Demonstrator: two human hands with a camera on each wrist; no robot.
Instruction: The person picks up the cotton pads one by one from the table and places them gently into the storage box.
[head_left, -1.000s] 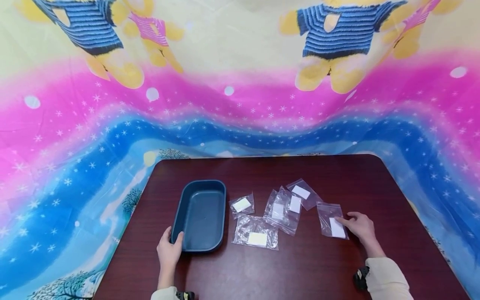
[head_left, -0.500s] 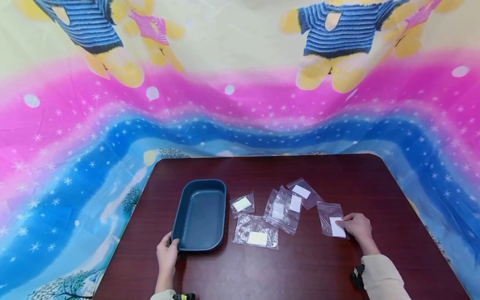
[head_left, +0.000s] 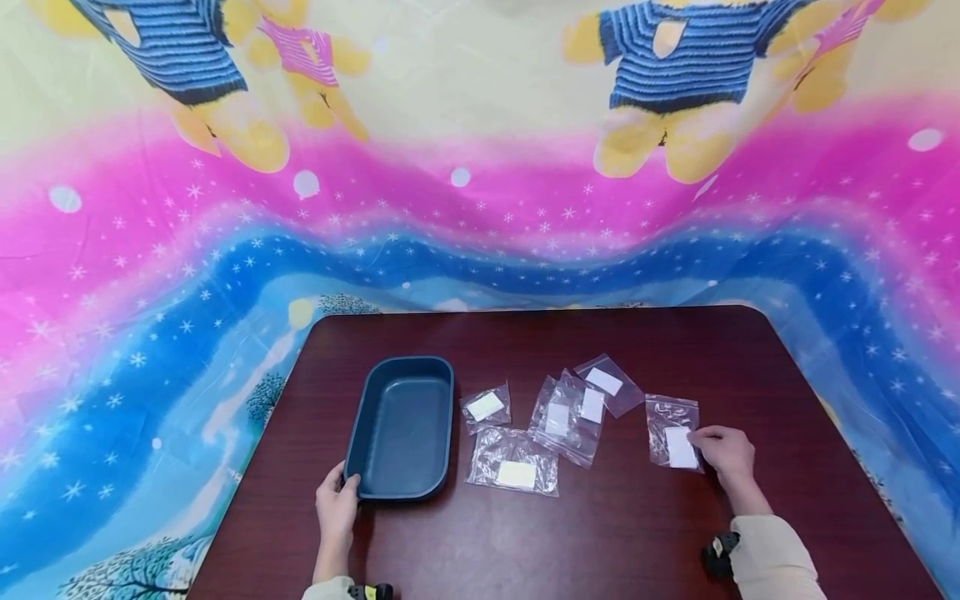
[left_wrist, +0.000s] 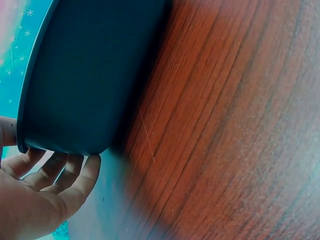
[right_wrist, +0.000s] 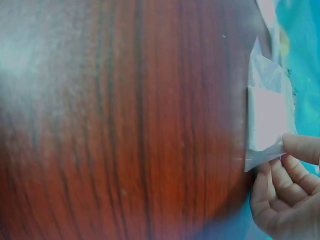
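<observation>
A dark blue-grey plastic basin (head_left: 405,433) sits on the left part of the table. My left hand (head_left: 337,507) grips its near left corner; in the left wrist view the thumb is at the rim and the fingers (left_wrist: 75,177) curl against the outer wall. On the right, a clear zip bag (head_left: 667,410) with a flat white piece (head_left: 681,449) inside is pinched by my right hand (head_left: 727,454) at its lower right edge. In the right wrist view the bag (right_wrist: 267,75) stands tilted, with the thumb on its near face and the fingertips behind.
Between basin and right hand lie several more zip bags with white pieces: a small bag (head_left: 486,408), a wider bag (head_left: 517,454), overlapping bags (head_left: 573,429) and another bag (head_left: 618,396) behind. A printed cloth (head_left: 480,250) hangs beyond the dark red wooden table (head_left: 510,550).
My right hand shifts from the white piece's face to the bag's edge, and the bag moves right and slightly away. My left thumb slides down to the basin's corner.
</observation>
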